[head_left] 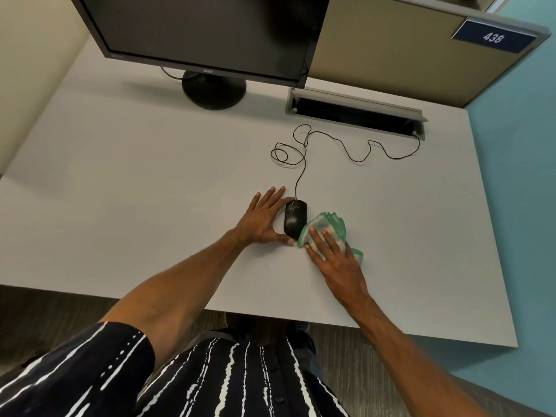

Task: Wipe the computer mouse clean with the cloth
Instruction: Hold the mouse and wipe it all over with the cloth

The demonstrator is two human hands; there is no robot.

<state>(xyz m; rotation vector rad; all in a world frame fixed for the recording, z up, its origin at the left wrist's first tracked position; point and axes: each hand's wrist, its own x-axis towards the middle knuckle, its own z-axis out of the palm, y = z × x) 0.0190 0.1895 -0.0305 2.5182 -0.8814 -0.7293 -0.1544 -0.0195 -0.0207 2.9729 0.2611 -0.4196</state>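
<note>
Your left hand (pixel 262 220) lies open, steadying the mouse (pixel 295 218) at its left; your right hand (pixel 334 256) presses flat on the cloth (pixel 328 225), touching the mouse's right.

Monitor (pixel 204 28) top beyond frame edge

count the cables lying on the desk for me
2. The mouse cable loops from the mouse back to the desk's cable hatch. A second cable shows beside the monitor stand. More may be hidden behind the monitor.
</note>
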